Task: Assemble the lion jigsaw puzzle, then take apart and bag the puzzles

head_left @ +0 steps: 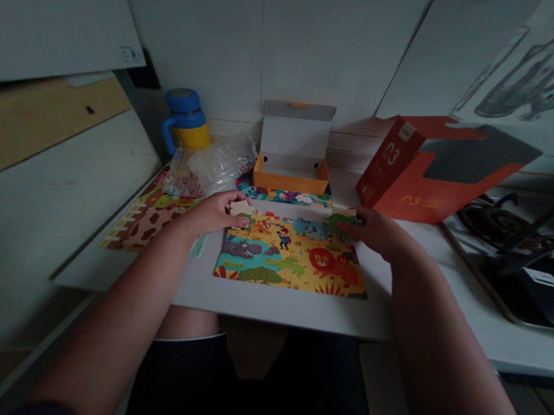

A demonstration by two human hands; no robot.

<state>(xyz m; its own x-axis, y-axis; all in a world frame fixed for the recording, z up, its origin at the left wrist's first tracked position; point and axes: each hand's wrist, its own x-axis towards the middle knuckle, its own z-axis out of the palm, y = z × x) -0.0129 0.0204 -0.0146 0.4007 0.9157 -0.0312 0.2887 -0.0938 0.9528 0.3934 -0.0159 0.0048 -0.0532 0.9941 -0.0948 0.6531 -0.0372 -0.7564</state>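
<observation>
A jigsaw puzzle [295,259] with lions, a hippo and a crocodile lies partly assembled on the white table, its far edge uneven. At its upper left corner, my left hand [216,214] is closed on a pale and green puzzle piece [239,212]. My right hand [368,228] grips another green and cream puzzle piece [341,217] at the upper right corner. Whether these pieces touch the assembled part, I cannot tell. Both hands' fingers are partly hidden.
Behind the puzzle stands an open yellow box [290,182]. Crumpled clear plastic [221,161] and a blue and yellow bottle [188,121] are at the back left, above a giraffe-patterned puzzle [144,222]. An orange box [431,182] and a black stove [508,228] stand right.
</observation>
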